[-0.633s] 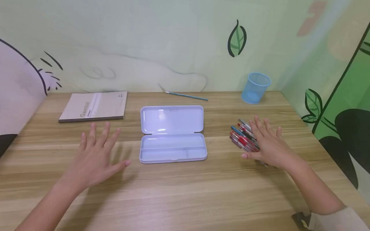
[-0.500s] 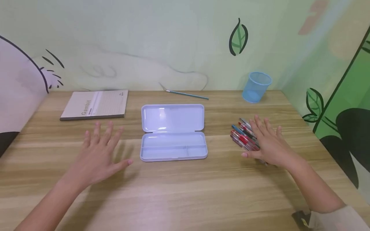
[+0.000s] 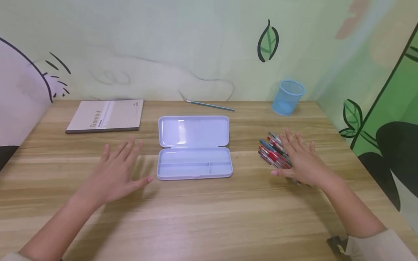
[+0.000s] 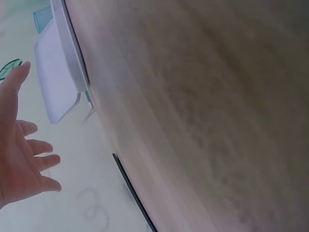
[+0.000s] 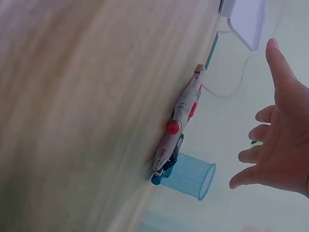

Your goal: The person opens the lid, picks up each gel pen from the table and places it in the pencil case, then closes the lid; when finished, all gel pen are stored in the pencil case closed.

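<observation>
My left hand (image 3: 114, 174) hovers over the table left of a lilac pencil case (image 3: 194, 172), fingers spread and thumb pointing at the case. The case lies with its lid (image 3: 205, 132) raised back, and its divided compartments hold nothing. On the right, my right hand (image 3: 303, 159) is spread above a pile of pens (image 3: 274, 154), partly covering them in the head view. The right wrist view shows a gap between the palm and the pens (image 5: 181, 111), which lie on the table. Neither hand holds anything.
A notebook (image 3: 107, 115) lies at the back left. Near the wall is a thin teal paintbrush (image 3: 210, 105). A blue mesh pen cup (image 3: 287, 99) stands at the back right. The painted wall (image 3: 196, 47) rises behind the table.
My left hand has shifted a little to the right, nearer the pencil case, its fingers closer together. The right hand stays over the pens. The head view has tilted slightly.
</observation>
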The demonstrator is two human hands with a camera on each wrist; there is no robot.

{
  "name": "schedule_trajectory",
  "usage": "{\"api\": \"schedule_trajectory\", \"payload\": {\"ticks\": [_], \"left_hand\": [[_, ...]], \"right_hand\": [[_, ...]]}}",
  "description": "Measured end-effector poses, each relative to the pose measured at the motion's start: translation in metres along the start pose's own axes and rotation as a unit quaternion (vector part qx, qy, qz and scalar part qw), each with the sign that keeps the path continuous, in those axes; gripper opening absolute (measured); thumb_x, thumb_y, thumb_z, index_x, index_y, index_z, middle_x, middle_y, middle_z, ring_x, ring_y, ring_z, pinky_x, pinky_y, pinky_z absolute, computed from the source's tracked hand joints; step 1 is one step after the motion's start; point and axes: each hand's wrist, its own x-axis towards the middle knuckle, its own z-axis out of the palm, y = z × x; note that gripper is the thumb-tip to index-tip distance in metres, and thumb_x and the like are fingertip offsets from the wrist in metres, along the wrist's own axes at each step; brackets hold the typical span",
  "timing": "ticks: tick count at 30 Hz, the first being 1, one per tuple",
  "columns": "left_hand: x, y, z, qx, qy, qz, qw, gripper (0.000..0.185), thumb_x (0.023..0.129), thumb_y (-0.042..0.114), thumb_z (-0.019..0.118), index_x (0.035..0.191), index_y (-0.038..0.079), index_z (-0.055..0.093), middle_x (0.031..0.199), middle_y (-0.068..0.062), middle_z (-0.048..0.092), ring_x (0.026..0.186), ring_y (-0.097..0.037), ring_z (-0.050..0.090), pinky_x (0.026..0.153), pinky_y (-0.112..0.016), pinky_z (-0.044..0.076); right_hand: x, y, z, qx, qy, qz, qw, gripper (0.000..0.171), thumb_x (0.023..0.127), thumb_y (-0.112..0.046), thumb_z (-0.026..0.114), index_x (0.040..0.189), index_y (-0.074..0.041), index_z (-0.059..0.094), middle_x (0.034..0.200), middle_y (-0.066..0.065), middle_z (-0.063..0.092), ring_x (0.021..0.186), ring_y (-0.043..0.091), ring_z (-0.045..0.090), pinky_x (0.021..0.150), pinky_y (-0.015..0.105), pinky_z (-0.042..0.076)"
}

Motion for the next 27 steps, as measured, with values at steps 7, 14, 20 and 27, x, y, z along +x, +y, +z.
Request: {"api": "schedule_trajectory", "payload": {"ticks": [7,14,20,27], "left_hand": [[0.01,0.001,0.008,-0.128,-0.008,0.012,0.9917,0.092,0.079,0.048,0.068,0.143,-0.002,0.024,0.141,-0.027,0.029,0.127,-0.045,0.028,0.101,-0.058,0.024],[0.028,0.0,0.021,-0.222,-0.025,-0.004,0.9747,0.092,0.07,0.034,0.08,0.139,-0.005,0.031,0.137,-0.024,0.037,0.126,-0.04,0.032,0.102,-0.054,0.027],[0.038,0.0,0.031,-0.292,-0.031,-0.017,0.9557,0.091,0.066,0.021,0.084,0.136,-0.007,0.032,0.128,-0.028,0.043,0.117,-0.042,0.041,0.098,-0.054,0.033],[0.043,0.003,0.038,-0.335,-0.037,-0.035,0.9409,0.082,0.065,0.014,0.084,0.127,-0.011,0.038,0.114,-0.026,0.048,0.105,-0.04,0.049,0.091,-0.051,0.04]], "right_hand": [[0.0,-0.001,-0.001,0.0,0.007,0.0,1.0,0.108,0.076,-0.052,0.068,0.147,0.0,0.005,0.15,0.023,-0.003,0.133,0.048,-0.004,0.094,0.072,0.001],[0.002,-0.002,-0.002,-0.009,0.011,0.001,1.0,0.107,0.076,-0.053,0.068,0.147,-0.001,0.006,0.15,0.023,-0.001,0.133,0.047,-0.002,0.096,0.071,0.003],[0.002,-0.003,-0.002,-0.009,0.016,-0.001,1.0,0.107,0.076,-0.053,0.069,0.147,0.0,0.009,0.15,0.024,0.001,0.133,0.047,-0.001,0.096,0.071,0.003],[0.003,-0.003,-0.002,-0.003,0.019,-0.001,1.0,0.106,0.075,-0.051,0.07,0.147,-0.001,0.009,0.15,0.023,0.001,0.134,0.047,-0.001,0.097,0.07,0.002]]}}
